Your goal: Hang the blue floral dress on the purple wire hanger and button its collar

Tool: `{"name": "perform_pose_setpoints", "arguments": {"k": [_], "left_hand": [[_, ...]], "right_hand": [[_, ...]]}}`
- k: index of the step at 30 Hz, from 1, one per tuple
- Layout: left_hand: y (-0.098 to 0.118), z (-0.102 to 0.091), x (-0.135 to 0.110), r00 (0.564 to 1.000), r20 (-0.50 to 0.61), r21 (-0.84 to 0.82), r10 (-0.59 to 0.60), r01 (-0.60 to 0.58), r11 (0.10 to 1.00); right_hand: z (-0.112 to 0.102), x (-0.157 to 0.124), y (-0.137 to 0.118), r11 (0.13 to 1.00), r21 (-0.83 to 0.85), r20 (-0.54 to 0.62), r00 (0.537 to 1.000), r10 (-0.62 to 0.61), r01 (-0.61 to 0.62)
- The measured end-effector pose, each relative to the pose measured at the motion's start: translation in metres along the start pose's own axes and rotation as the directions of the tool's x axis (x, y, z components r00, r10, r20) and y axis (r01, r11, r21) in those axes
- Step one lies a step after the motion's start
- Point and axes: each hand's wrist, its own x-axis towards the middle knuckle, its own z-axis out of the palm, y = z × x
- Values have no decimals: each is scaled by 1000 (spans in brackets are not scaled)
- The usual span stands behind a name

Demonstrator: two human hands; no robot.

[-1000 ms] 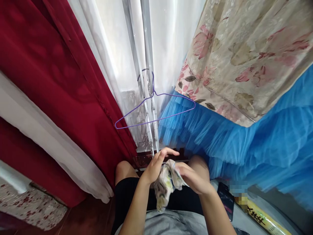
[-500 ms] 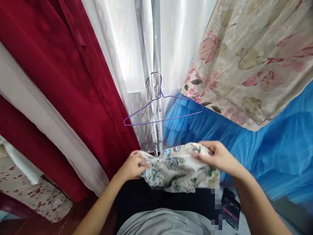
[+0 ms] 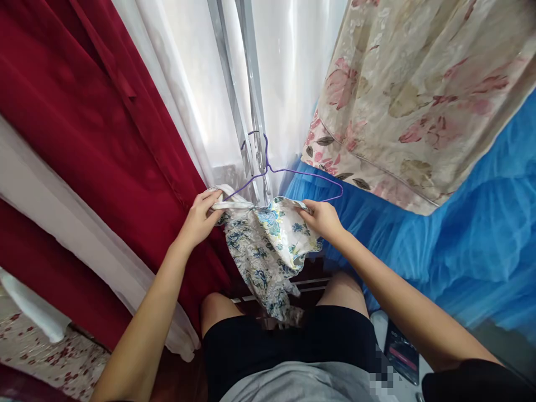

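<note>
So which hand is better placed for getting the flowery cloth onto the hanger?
Probably the left hand: it holds the white band where one end of the hanger disappears. Near the right hand, the other shows bare.

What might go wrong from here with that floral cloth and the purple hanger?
The floral cloth hides part of the purple hanger, so it might snag on the frame.
The left hand and right hand grip only its upper edge, so the loose fabric below could twist, or the edge could slip free.

No text is legible; the phone [image 3: 401, 353] seemingly shows blurred characters.
</note>
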Motion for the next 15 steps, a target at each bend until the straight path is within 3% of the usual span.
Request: {"name": "perform_pose_setpoints", "arguments": {"k": [4,7,10,12,14,15], "left_hand": [[39,21,17,999,-51,-95,16,-21,995],[44,28,23,991,-135,-159,-9,-13,987],[39,25,23,989,-149,-125,-12,-7,992],[36,19,23,989,-146,-96,5,-19,995],[31,10,25,989,-146,-99,18,-33,995],[27,6,26,989,-149,-115,10,-28,993]], "right_hand": [[-6,-12,-3,998,49,20,999,-29,28],[-24,-17,11,993,118,-152,988,29,-11],[-53,-12,32,993,113,-320,945,71,-36],[-76,-3,41,993,113,-258,965,44,-15],[-99,9,43,971,237,-45,998,50,-38],[-110,14,41,934,343,101,992,69,-100]]}}
